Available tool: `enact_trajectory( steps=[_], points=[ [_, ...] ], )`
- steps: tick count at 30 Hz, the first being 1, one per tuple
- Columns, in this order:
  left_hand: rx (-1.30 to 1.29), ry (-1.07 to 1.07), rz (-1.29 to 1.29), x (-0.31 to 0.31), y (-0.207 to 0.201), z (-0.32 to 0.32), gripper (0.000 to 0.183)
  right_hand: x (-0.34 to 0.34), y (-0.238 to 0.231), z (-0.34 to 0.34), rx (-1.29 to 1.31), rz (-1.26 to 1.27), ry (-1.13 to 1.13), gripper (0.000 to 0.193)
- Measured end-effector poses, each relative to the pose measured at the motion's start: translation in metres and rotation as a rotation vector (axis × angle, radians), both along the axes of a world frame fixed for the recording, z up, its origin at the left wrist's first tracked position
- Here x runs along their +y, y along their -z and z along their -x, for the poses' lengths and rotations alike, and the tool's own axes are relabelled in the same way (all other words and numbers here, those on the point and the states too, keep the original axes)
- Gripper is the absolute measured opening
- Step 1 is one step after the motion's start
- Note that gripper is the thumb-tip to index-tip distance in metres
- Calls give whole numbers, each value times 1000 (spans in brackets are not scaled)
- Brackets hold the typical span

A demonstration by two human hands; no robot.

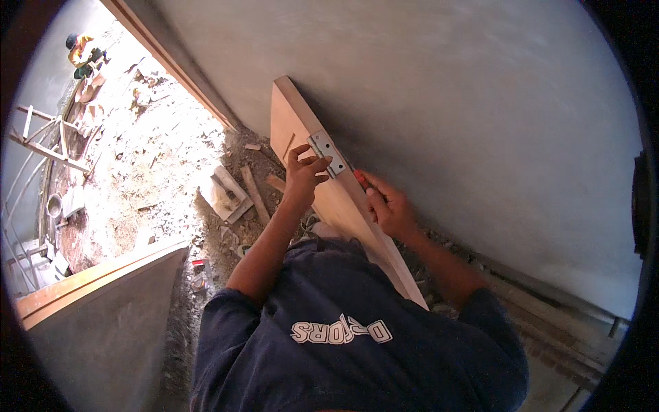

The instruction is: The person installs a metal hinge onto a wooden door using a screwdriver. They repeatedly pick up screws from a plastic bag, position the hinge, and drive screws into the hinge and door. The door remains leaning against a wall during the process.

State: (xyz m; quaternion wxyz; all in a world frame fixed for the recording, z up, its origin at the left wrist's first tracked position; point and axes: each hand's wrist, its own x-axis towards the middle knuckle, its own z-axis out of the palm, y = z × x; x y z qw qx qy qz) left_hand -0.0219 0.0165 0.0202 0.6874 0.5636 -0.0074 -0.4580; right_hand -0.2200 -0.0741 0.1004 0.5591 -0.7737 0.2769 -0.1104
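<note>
A wooden door panel (357, 218) stands on its long edge in front of me, its narrow edge turned upward. On that narrow edge lies a silver metal hinge (335, 162) with dark screw holes. My left hand (305, 173) pinches the hinge, with fingertips at its left side and thumb tip on its face. Just beyond the hinge's lower right end, my right hand (390, 208) grips a red-handled tool (360, 178) by the panel's right side. Fingers and panel hide most of that tool, so its kind does not show.
A grey plastered wall (480, 103) rises close on the right. At left, a wooden door frame (185, 79) borders a bright doorway. Wood offcuts (255, 194) and a dusty board (225, 194) lie among rubble. Outside are a wooden trestle (51, 141) and a person (84, 55) crouching far off.
</note>
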Motion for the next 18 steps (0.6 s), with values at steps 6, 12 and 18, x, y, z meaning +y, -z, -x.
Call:
enact_trajectory(
  steps=[6,12,18],
  points=[
    [-254,83,-20,10,-4,-9,25,36,-1,-17,52,-165,-27,41],
    [-223,121,2,33,14,-10,37,76,6,-48,-43,-87,-150,42],
    [164,-201,257,141,40,-29,58,123,30,-108,218,63,-267,40]
  ],
)
